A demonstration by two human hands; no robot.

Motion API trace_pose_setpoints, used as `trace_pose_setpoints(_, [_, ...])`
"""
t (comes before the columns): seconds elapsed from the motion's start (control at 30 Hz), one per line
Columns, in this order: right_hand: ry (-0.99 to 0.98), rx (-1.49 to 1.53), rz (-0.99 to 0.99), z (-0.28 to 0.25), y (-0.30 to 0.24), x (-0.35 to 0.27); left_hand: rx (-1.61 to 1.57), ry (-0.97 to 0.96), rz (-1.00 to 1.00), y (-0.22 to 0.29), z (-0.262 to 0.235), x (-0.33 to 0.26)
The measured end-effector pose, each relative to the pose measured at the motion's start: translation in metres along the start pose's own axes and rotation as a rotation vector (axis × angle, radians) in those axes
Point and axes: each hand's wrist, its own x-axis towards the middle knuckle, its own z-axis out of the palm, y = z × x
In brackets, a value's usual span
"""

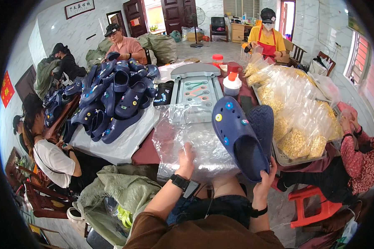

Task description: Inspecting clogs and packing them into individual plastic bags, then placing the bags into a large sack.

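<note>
A pair of navy clogs (241,139) is gripped at the heel by the right hand (265,179), fingers clamped around the rear edge, the upper shoe decorated with small coloured charms and held tilted above the near edge of the bench (147,151). The left hand (186,159), a black watch on its wrist, is laid flat with fingers spread on a clear plastic bag (187,137) that is spread across the bench just left of the clogs. Beyond the bag, a grey tray (195,85) with coloured tools pictured on it is seen at the middle of the bench, with a white bottle with an orange cap (232,84) just to its right. To the left, a heap of navy clogs (116,97) is piled on white sheeting. To the right, clear bags of yellow pieces (286,112) are stacked in a metal tray. Three seated people are seen along the left side, one in a patterned red sleeve (357,157) at the right, and a person in a yellow shirt and red apron (268,39) at the far end.
</note>
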Motion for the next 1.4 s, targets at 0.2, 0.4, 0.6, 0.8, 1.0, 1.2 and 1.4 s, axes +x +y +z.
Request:
trace_pose_setpoints(0.2, [-0.162,-0.274,-0.112,0.031,-0.010,-0.004,0.425,0.018,0.221,0.014,0.024,-0.032])
trace_pose_setpoints(0.4, [-0.214,-0.686,-0.333,0.040,-0.007,-0.004,1.229,-0.290,0.386,0.032,-0.010,-0.054])
trace_pose_setpoints(0.6, [-0.279,-0.804,-0.385,0.046,0.000,-0.012,1.425,-0.318,0.260,0.093,-0.015,-0.131])
trace_pose_setpoints(0.8, [-0.287,-0.840,-0.397,0.049,0.000,-0.014,1.099,-0.914,0.419,0.176,-0.001,-0.200])
trace_pose_setpoints(1.0, [-0.291,-0.885,-0.403,0.045,0.006,-0.016,1.547,-0.414,0.870,0.140,-0.037,-0.138])
trace_pose_setpoints(1.2, [-0.177,-0.541,-0.202,0.024,0.015,-0.004,1.573,-0.420,0.711,0.090,-0.070,-0.091])
trace_pose_setpoints(1.4, [-0.055,-0.031,0.093,-0.006,0.005,0.007,1.497,-0.423,0.793,0.072,-0.038,-0.079])
